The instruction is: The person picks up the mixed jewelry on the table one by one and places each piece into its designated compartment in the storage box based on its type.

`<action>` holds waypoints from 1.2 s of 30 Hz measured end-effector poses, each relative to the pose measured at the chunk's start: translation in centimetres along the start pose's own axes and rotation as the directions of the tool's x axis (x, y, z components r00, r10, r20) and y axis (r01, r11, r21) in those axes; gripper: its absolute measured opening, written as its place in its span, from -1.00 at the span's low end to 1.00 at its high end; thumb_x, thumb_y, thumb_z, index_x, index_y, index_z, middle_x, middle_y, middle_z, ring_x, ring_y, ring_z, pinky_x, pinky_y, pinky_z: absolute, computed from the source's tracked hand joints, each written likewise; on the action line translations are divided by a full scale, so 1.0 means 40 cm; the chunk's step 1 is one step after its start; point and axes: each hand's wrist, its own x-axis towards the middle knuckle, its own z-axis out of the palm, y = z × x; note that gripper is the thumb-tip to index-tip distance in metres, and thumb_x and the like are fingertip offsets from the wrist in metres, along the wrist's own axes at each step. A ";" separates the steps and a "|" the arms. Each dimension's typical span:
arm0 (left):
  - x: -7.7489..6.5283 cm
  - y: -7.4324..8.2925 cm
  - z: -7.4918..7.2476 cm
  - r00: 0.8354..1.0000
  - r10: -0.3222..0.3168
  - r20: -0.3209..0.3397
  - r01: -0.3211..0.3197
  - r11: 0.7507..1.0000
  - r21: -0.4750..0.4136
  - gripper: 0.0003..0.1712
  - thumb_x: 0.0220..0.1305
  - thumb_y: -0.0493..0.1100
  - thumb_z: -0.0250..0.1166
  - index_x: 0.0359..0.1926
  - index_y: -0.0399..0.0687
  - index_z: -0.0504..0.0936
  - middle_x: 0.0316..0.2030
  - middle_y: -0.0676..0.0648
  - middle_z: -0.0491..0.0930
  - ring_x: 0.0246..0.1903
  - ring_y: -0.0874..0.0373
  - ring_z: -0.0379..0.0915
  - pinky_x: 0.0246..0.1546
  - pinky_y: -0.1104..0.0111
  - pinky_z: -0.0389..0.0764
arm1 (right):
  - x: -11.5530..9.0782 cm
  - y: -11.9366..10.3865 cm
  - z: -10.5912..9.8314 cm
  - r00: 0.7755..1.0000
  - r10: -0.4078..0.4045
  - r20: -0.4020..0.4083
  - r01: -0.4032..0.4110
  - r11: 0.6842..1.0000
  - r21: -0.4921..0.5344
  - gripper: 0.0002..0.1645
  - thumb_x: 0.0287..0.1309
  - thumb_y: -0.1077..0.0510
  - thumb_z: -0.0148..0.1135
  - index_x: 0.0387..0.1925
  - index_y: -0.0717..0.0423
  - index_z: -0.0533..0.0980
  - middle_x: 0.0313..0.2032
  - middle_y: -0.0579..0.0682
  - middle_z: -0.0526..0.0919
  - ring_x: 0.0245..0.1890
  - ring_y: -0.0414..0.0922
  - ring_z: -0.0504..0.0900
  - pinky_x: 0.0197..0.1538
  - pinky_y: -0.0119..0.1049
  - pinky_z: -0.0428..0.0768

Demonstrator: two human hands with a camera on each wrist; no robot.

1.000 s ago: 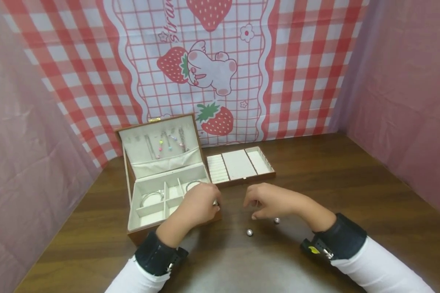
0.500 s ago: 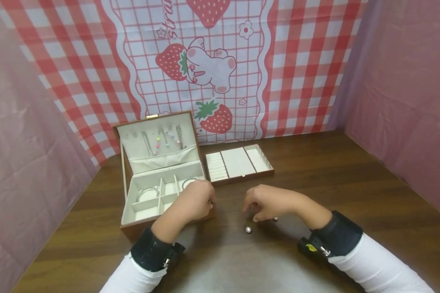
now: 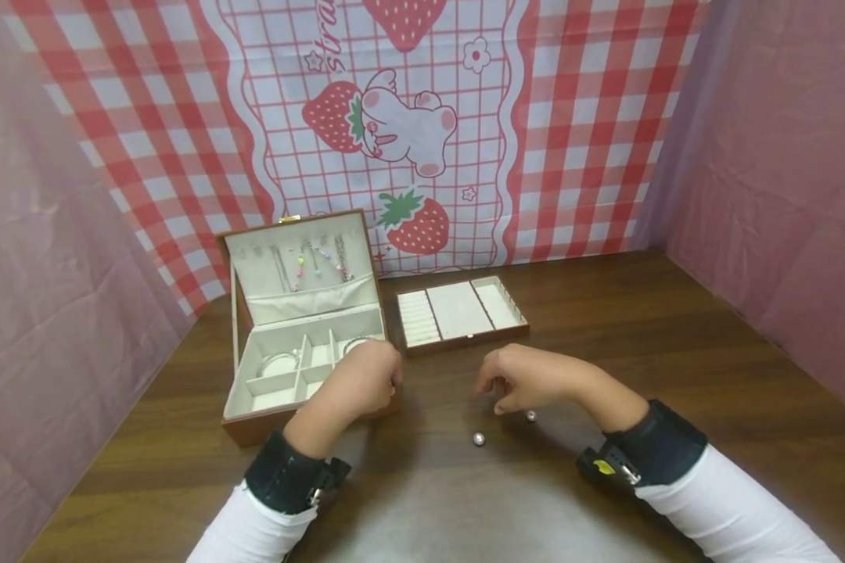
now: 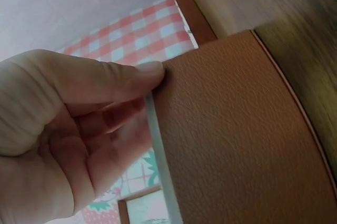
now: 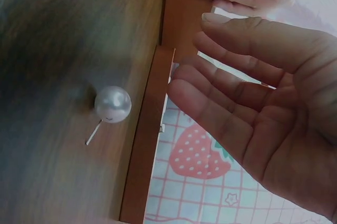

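My left hand (image 3: 364,375) pinches the right-hand rim of an open brown jewelry box (image 3: 257,428). In the left wrist view the thumb (image 4: 150,74) presses the leather outer wall (image 4: 237,124), with the other fingers behind the rim. My right hand (image 3: 531,379) hovers over the table, fingers loosely bent, holding nothing. Two pearl stud earrings lie on the wood: one pearl earring (image 3: 479,439) in front of the right hand, another pearl earring (image 3: 531,416) just below it. The right wrist view shows a pearl earring (image 5: 112,104) with its thin post.
A shallow jewelry tray (image 3: 458,342) with ring rolls and two flat compartments lies behind the hands, right of the box. Bracelets (image 3: 278,363) sit in the box's compartments, and necklaces (image 3: 341,258) hang inside its raised lid. A strawberry-print cloth (image 3: 577,141) covers the back.
The jewelry box has slid to the left with my left hand on its rim, widening the gap to the tray. My right hand stays nearly in place.
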 end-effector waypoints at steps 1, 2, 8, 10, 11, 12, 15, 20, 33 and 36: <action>-0.002 0.004 -0.001 1.000 -0.001 -0.002 0.001 1.000 0.021 -0.79 -0.17 -0.33 0.48 -0.65 0.01 0.61 -0.59 0.06 0.55 -0.47 0.04 0.55 -0.39 0.23 0.59 | -0.001 0.000 -0.001 1.000 0.001 0.001 -0.001 1.000 -0.003 -0.67 -0.07 0.36 0.45 -0.17 0.23 0.65 -0.27 0.01 0.67 -0.32 -0.19 0.61 -0.25 -0.38 0.60; -0.003 0.010 -0.003 1.000 -0.001 -0.006 0.001 0.999 0.040 -0.76 -0.17 -0.30 0.50 -0.67 0.02 0.58 -0.60 0.07 0.52 -0.49 0.05 0.53 -0.42 0.23 0.58 | -0.003 0.000 -0.004 1.000 0.008 0.002 -0.008 1.000 -0.004 -0.67 -0.07 0.36 0.45 -0.17 0.23 0.65 -0.27 0.00 0.67 -0.32 -0.19 0.61 -0.25 -0.38 0.60; -0.002 0.056 -0.009 0.999 0.030 -0.043 -0.028 0.998 0.047 -0.78 -0.15 -0.15 0.56 -0.48 -0.03 0.67 -0.44 0.00 0.58 -0.37 0.03 0.56 -0.38 0.21 0.59 | -0.017 0.011 -0.025 0.998 0.057 -0.006 -0.057 0.998 0.011 -0.68 -0.07 0.36 0.43 -0.17 0.21 0.66 -0.27 -0.02 0.69 -0.33 -0.17 0.62 -0.26 -0.34 0.61; 0.000 0.076 -0.006 0.997 0.073 -0.035 -0.072 0.997 0.011 -0.72 -0.13 -0.13 0.56 -0.34 -0.07 0.71 -0.34 -0.02 0.63 -0.28 0.03 0.58 -0.26 0.23 0.61 | -0.022 0.018 -0.034 0.998 0.069 -0.007 -0.069 0.997 0.019 -0.67 -0.07 0.36 0.43 -0.17 0.21 0.66 -0.26 -0.02 0.69 -0.32 -0.15 0.62 -0.25 -0.34 0.61; 0.001 0.087 -0.003 0.995 0.096 -0.023 -0.096 0.995 -0.009 -0.68 -0.12 -0.13 0.56 -0.28 -0.08 0.72 -0.29 -0.02 0.64 -0.24 0.04 0.59 -0.20 0.25 0.61 | -0.024 0.021 -0.038 0.998 0.066 -0.010 -0.066 0.998 0.019 -0.67 -0.07 0.35 0.44 -0.17 0.21 0.65 -0.26 -0.01 0.69 -0.31 -0.14 0.63 -0.25 -0.33 0.61; 0.002 0.097 0.003 0.992 0.124 -0.004 -0.124 0.992 -0.024 -0.67 -0.11 -0.12 0.56 -0.25 -0.08 0.72 -0.26 -0.02 0.64 -0.22 0.06 0.59 -0.17 0.27 0.60 | -0.027 0.026 -0.042 0.998 0.066 -0.014 -0.065 0.998 0.016 -0.67 -0.08 0.34 0.44 -0.17 0.21 0.65 -0.26 -0.01 0.69 -0.30 -0.14 0.62 -0.24 -0.33 0.61; 0.003 0.126 0.025 0.974 0.213 0.074 -0.209 0.976 -0.068 -0.64 -0.09 -0.10 0.57 -0.21 -0.06 0.72 -0.23 0.01 0.64 -0.20 0.13 0.57 -0.12 0.34 0.58 | -0.037 0.040 -0.054 0.996 0.084 -0.027 -0.083 0.996 0.010 -0.64 -0.07 0.31 0.46 -0.15 0.21 0.64 -0.23 0.00 0.67 -0.25 -0.12 0.61 -0.18 -0.27 0.62; 0.003 0.157 0.062 0.927 0.337 0.163 -0.317 0.938 -0.140 -0.63 -0.09 -0.07 0.58 -0.20 0.03 0.72 -0.23 0.10 0.63 -0.21 0.27 0.52 -0.12 0.46 0.52 | -0.059 0.075 -0.079 0.986 0.142 -0.082 -0.142 0.990 0.006 -0.60 -0.07 0.28 0.49 -0.11 0.21 0.63 -0.17 0.04 0.63 -0.15 0.00 0.61 -0.10 -0.14 0.62; 0.054 0.188 0.080 0.889 0.407 0.210 -0.389 0.913 -0.124 -0.71 0.01 -0.08 0.53 -0.18 0.08 0.75 -0.20 0.15 0.63 -0.16 0.33 0.51 -0.09 0.54 0.48 | -0.035 0.223 -0.091 0.875 0.307 -0.374 -0.324 0.946 0.017 -0.36 -0.15 0.27 0.51 0.04 0.40 0.52 0.12 0.38 0.43 0.20 0.27 0.33 0.21 0.17 0.37; 0.065 0.200 0.084 0.879 0.407 0.246 -0.393 0.913 -0.109 -0.74 -0.01 -0.09 0.55 -0.22 0.11 0.76 -0.25 0.19 0.63 -0.22 0.35 0.51 -0.18 0.56 0.49 | -0.009 0.263 -0.079 0.843 0.369 -0.391 -0.364 0.927 0.089 -0.26 -0.10 0.25 0.48 0.16 0.40 0.44 0.27 0.47 0.25 0.32 0.32 0.16 0.30 0.21 0.25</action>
